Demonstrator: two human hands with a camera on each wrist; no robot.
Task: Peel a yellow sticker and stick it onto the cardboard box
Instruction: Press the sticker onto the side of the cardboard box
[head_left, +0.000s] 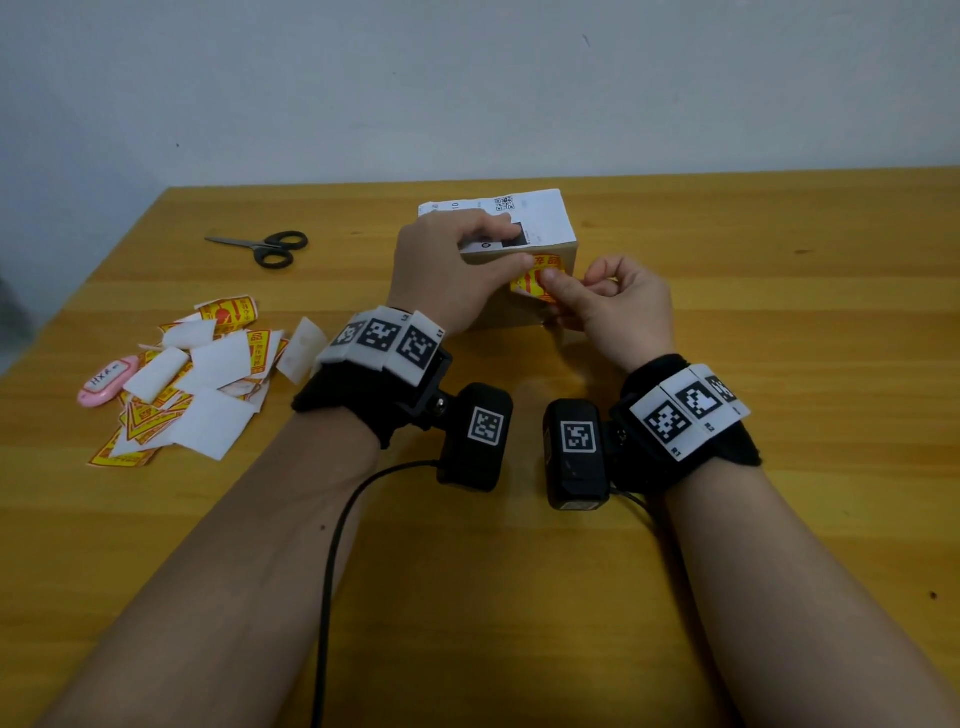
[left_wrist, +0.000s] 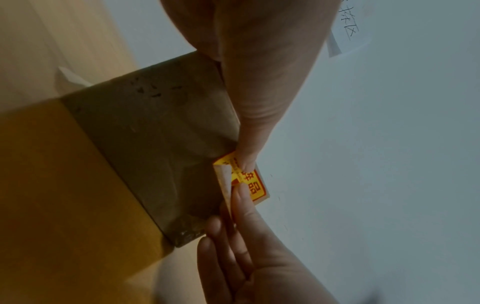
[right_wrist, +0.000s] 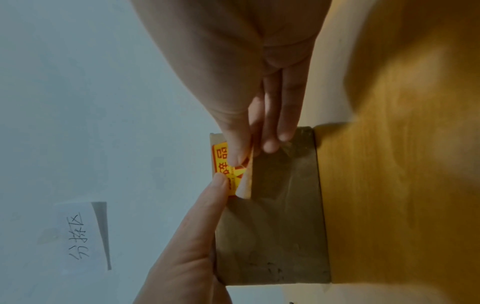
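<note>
A small cardboard box (head_left: 498, 317) with a white shipping label on top stands mid-table. My left hand (head_left: 511, 244) grips its top, fingers curled over the label, thumb pressing the upper edge of a yellow sticker (head_left: 530, 283) against the front face. My right hand (head_left: 558, 283) pinches the sticker's free part between thumb and fingers. In the left wrist view the sticker (left_wrist: 253, 185) stands off the box's dark face (left_wrist: 155, 154). In the right wrist view a white layer (right_wrist: 245, 183) curls behind the sticker (right_wrist: 221, 156); I cannot tell whether it is backing paper.
Left of my forearm lies a heap of yellow stickers and white backing papers (head_left: 192, 379) with a pink tag (head_left: 106, 382) beside it. Black scissors (head_left: 265, 247) lie further back. A cable (head_left: 332, 571) runs under my left arm. A handwritten note (right_wrist: 78, 234) hangs on the wall.
</note>
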